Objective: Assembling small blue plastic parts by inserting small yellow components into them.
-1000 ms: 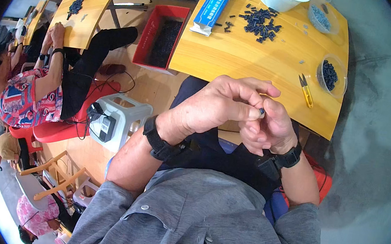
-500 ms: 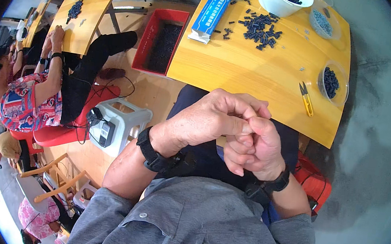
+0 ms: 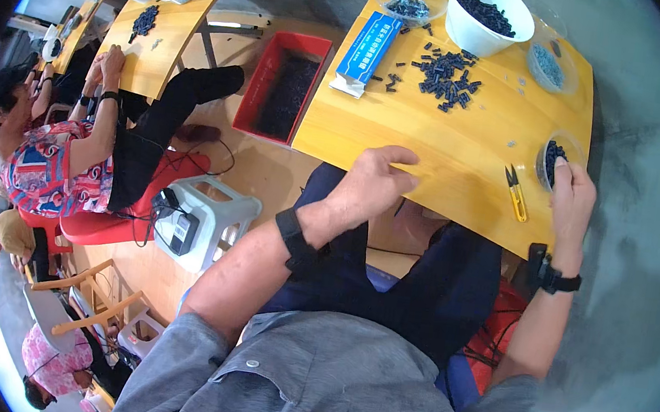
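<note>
My right hand (image 3: 572, 199) reaches over the near rim of a transparent bowl (image 3: 572, 142) at the table's right edge. Its fingertips are pressed together beside the small black cylinders (image 3: 554, 157) in the bowl; what they hold, if anything, is hidden. Over the table's front edge hovers my left hand (image 3: 372, 180), its index finger stretched out and apart from the thumb, with nothing visible in it. Yellow-handled thread snips (image 3: 516, 196) lie on the table just left of the bowl. Farther back is a loose pile of black cylinders (image 3: 446, 77).
A blue-and-white box (image 3: 368, 54), a white tub (image 3: 480, 29) of black parts and transparent bowls with small bluish parts (image 3: 547, 66) stand toward the back. Left of the table, a red bin (image 3: 248, 103) sits on the floor. Another person (image 3: 58, 159) works at a neighbouring table.
My hands were together above my lap and are now apart. The right has moved right to the bowl; the left has opened slightly above the table's front edge.
</note>
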Demonstrator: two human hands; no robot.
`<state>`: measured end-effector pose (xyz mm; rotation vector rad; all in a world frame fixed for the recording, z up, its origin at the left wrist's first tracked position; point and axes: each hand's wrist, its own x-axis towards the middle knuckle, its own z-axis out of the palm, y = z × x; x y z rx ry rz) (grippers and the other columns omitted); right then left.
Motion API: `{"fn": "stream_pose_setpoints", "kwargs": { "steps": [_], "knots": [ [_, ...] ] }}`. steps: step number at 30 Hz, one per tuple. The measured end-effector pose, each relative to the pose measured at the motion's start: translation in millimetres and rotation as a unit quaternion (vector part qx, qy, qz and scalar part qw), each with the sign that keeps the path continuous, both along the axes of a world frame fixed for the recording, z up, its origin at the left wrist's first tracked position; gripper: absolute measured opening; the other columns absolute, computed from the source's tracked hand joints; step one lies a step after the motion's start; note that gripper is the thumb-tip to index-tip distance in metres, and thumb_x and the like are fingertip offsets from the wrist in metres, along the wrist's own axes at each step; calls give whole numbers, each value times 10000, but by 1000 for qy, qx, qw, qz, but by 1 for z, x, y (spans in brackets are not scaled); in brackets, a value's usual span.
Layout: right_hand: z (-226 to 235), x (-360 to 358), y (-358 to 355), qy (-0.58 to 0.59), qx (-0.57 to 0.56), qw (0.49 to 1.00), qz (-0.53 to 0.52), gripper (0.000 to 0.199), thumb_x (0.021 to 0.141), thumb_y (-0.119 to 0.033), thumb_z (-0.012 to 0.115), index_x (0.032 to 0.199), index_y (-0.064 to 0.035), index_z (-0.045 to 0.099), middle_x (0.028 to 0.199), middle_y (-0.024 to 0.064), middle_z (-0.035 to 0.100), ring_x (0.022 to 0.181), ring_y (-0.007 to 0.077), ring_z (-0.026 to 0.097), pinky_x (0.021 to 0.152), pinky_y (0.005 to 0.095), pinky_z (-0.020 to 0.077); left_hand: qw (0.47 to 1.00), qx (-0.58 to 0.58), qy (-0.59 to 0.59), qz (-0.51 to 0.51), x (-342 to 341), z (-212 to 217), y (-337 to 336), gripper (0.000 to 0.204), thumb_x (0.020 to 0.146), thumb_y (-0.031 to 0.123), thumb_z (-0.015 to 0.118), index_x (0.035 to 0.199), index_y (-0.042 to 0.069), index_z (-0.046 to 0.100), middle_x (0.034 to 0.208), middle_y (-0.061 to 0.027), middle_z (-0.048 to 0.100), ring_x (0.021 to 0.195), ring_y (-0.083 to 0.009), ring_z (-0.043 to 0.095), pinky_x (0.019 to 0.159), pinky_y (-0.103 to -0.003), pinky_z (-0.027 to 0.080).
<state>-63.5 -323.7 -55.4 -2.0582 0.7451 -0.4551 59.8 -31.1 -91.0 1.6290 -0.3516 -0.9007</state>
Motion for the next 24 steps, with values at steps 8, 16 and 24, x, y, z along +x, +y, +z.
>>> {"fn": "stream_pose_setpoints", "kwargs": {
  "steps": [8,16,24],
  "knots": [
    [-21,16,-13,115,-253,960,-40,265,850,-257,590,897,0,631,782,180,635,731,312,635,664,380,485,995,68,-4,72,12,-42,1,296,818,96,631,1073,-49,593,939,-82,620,829,-138,564,710,-268,467],
    [-69,90,64,-63,-216,963,148,101,797,-105,605,879,-51,630,829,155,629,772,340,612,685,400,487,994,53,85,50,24,-36,5,208,833,74,611,1021,-16,607,932,-59,634,797,-120,589,700,-235,471],
    [-80,120,83,-28,-221,961,166,103,792,-122,627,886,-82,646,795,129,611,779,326,601,682,416,482,988,-32,132,67,28,-51,14,164,866,77,595,1018,14,591,1006,-59,633,935,-146,627,733,-249,490]
  ]
}}
